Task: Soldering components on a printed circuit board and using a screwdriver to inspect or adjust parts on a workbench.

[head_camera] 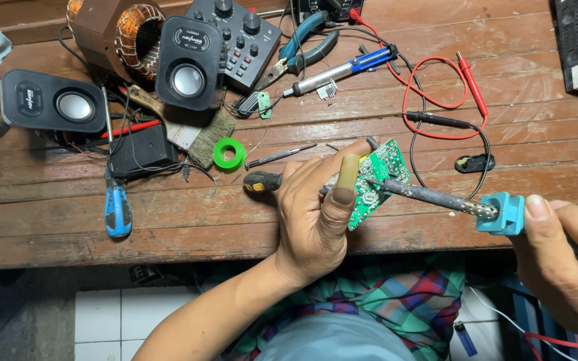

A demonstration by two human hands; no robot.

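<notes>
1. Two hands at work: left hand [316,214] grips a green circuit board [372,190] over the wooden bench [168,227] edge; right hand [563,254] is closed round a soldering iron [436,197], tip on the board.
2. Advice: keep the board steady and the tip contact brief.
3. Labels: pale oval badges top two black speakers [188,63], rear left.

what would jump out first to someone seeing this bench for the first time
At centre, the left hand holds a green circuit board tilted over the wooden table's near edge, while the right hand presses a teal-handled soldering iron tip against it. At upper left stand two black speakers, with a bright green ring below and red probe leads looping at upper right.
</notes>
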